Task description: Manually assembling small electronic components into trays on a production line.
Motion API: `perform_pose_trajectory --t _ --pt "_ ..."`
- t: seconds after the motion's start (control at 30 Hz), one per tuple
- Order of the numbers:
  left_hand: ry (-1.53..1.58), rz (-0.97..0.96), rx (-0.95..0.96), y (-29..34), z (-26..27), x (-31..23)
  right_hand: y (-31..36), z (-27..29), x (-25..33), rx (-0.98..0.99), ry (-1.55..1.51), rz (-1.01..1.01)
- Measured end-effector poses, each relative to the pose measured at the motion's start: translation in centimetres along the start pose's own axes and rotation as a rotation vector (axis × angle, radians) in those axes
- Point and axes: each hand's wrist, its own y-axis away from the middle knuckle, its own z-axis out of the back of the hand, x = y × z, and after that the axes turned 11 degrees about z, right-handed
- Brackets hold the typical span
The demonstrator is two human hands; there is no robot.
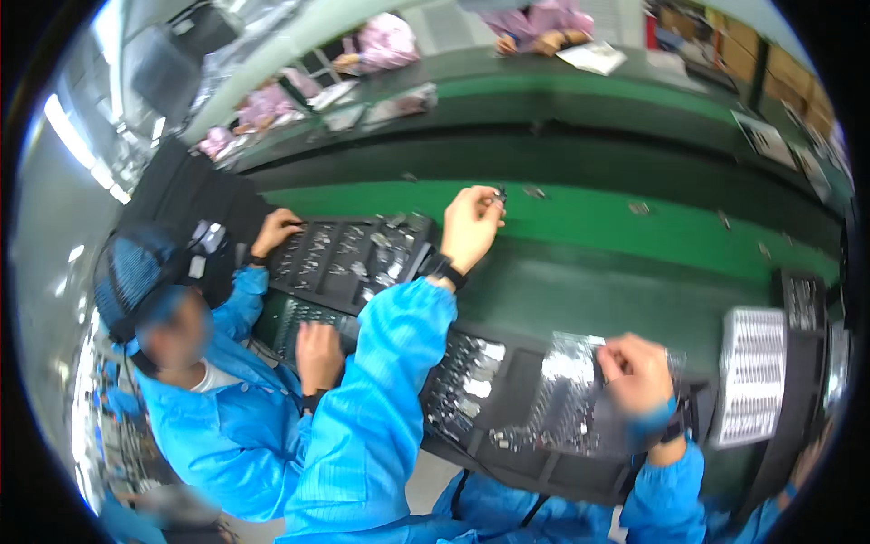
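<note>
My left hand (471,225) reaches out over the green conveyor belt (616,222) and pinches a small dark metal part (499,193) at its fingertips. It hovers just right of a black tray (349,258) full of small metal pieces. My right hand (639,372) grips the upper right edge of a clear plastic sheet (562,394) that carries several small shiny parts. The sheet lies over a black compartment tray (507,381) in front of me. Both my sleeves are bright blue, and each wrist has a dark band.
A co-worker in blue with a dark cap sits at my left, one hand (276,231) on the far tray's left edge, the other hand (317,354) on a nearer dark tray. A white ribbed tray (752,376) stands at right. Loose parts dot the belt. People in pink work across the line.
</note>
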Motion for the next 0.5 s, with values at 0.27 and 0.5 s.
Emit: perform_pose_trajectory --t 0.27,0.5 --pt "0.562 0.125 0.324 15.9 -4.4 -6.8 0.2 0.0 -1.4 -0.142 -0.281 -0.193" --pt "0.385 0.116 0.361 17.6 -5.5 -3.7 0.0 1.5 0.4 0.189 -0.072 0.148"
